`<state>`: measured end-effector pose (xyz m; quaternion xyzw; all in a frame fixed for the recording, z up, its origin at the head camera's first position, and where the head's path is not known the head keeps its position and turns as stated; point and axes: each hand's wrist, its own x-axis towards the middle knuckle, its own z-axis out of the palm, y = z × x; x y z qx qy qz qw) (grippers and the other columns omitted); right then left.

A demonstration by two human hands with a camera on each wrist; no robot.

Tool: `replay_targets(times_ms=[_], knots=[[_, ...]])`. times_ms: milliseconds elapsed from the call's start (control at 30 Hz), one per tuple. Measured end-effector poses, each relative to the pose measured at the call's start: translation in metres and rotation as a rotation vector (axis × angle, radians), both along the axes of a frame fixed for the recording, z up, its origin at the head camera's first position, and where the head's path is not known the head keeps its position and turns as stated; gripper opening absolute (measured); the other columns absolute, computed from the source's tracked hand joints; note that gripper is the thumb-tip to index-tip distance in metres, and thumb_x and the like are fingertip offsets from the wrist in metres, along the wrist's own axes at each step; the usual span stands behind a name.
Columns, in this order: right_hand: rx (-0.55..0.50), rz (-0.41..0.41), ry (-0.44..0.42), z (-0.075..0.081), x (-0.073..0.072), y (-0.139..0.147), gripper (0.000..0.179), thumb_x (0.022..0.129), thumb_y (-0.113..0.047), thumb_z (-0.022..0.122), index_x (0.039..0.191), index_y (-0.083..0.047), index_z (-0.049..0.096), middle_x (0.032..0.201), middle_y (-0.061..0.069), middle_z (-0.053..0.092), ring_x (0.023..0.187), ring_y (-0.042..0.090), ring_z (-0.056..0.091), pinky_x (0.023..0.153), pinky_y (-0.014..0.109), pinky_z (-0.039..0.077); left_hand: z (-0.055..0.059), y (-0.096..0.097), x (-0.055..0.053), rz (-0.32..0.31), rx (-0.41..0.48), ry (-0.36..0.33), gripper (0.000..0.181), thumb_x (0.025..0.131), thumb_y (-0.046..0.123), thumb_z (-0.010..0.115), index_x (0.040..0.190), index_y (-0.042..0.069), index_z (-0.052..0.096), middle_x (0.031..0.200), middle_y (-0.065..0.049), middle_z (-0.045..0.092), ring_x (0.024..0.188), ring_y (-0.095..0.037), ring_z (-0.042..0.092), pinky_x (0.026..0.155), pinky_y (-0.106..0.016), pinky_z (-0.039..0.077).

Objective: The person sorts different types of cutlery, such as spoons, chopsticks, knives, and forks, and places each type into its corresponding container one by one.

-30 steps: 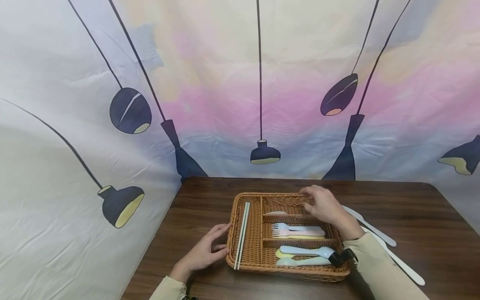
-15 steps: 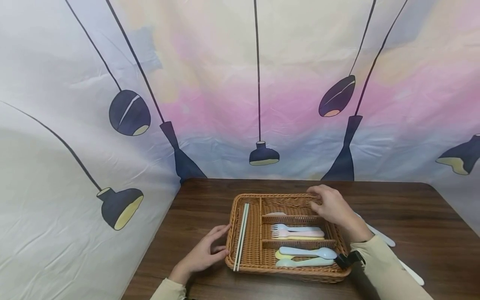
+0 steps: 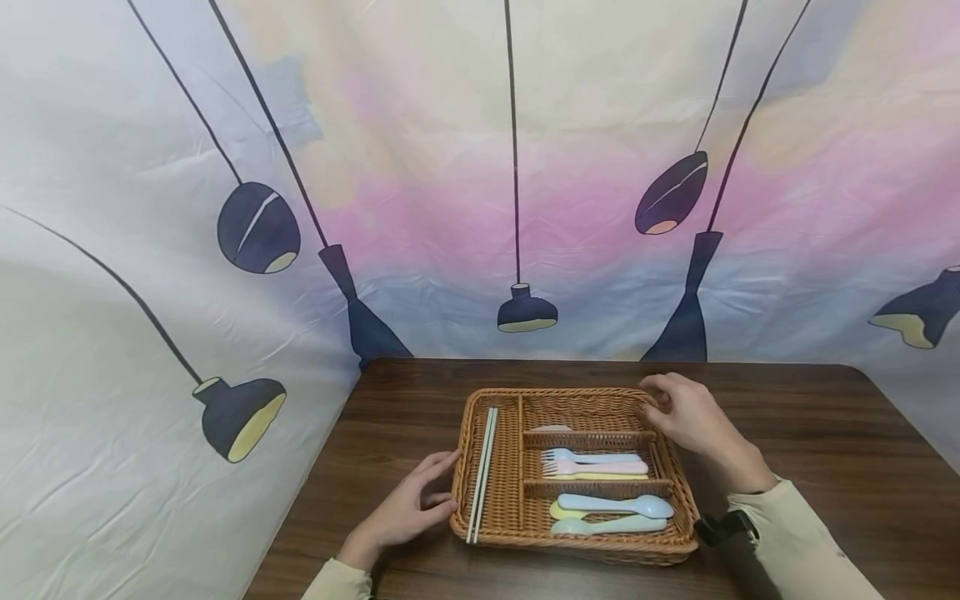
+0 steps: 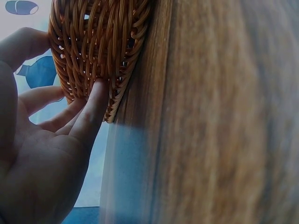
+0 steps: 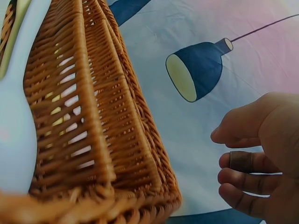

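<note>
A brown wicker cutlery basket [image 3: 504, 475] lies on the table, split into compartments. My left hand [image 3: 405, 502] rests its fingertips on the basket's left side; the left wrist view shows the fingers extended against the weave. My right hand [image 3: 693, 417] is at the far right corner, fingers loosely bent and holding nothing. In the right wrist view a gap separates it from the wicker. Light chopsticks [image 3: 482, 475] stand along the left compartment. Pastel forks [image 3: 600, 467] lie in the middle one, pastel spoons [image 3: 611, 523] in the near one. A pale rounded piece [image 3: 552, 428] is mostly hidden behind a divider.
The dark wooden table [image 3: 840, 450] ends at a hanging cloth [image 3: 442, 167] printed with lamps, behind and to the left. A black wrist camera [image 3: 727, 527] on my right arm is close to the basket's near right corner.
My right hand has moved to the right along the far rim to the corner. Its forearm now covers the white utensils seen on the table before. The left hand stays in place.
</note>
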<state>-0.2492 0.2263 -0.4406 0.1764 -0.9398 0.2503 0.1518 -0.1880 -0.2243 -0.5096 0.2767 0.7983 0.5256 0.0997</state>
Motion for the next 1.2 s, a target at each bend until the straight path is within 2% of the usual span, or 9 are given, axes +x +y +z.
replay_targets(times_ms=[267, 467, 1200], knots=[[0.019, -0.022, 0.027, -0.004, 0.004, 0.011, 0.031, 0.085, -0.013, 0.072, 0.114, -0.005, 0.066, 0.102, 0.014, 0.066, 0.085, 0.029, 0.065, 0.066, 0.045, 0.057, 0.001, 0.001, 0.001, 0.003, -0.001, -0.007, 0.069, 0.094, 0.016, 0.065, 0.153, 0.007, 0.030, 0.148, -0.018, 0.033, 0.134, -0.039, 0.038, 0.099, -0.028, 0.052], [0.011, -0.042, 0.010, -0.004, 0.007, 0.018, 0.033, 0.085, -0.013, 0.071, 0.116, -0.003, 0.065, 0.109, 0.018, 0.065, 0.088, 0.033, 0.067, 0.067, 0.047, 0.059, 0.001, 0.000, 0.001, 0.000, 0.001, -0.015, 0.069, 0.094, 0.016, 0.065, 0.153, 0.007, 0.030, 0.148, -0.018, 0.032, 0.134, -0.040, 0.037, 0.099, -0.028, 0.052], [0.040, -0.120, -0.057, -0.013, 0.020, 0.049, 0.036, 0.085, -0.016, 0.073, 0.116, -0.001, 0.065, 0.105, 0.022, 0.066, 0.087, 0.036, 0.065, 0.064, 0.048, 0.055, -0.002, -0.001, -0.001, -0.003, 0.017, -0.020, 0.069, 0.094, 0.015, 0.065, 0.153, 0.006, 0.030, 0.148, -0.019, 0.031, 0.134, -0.042, 0.036, 0.100, -0.027, 0.052]])
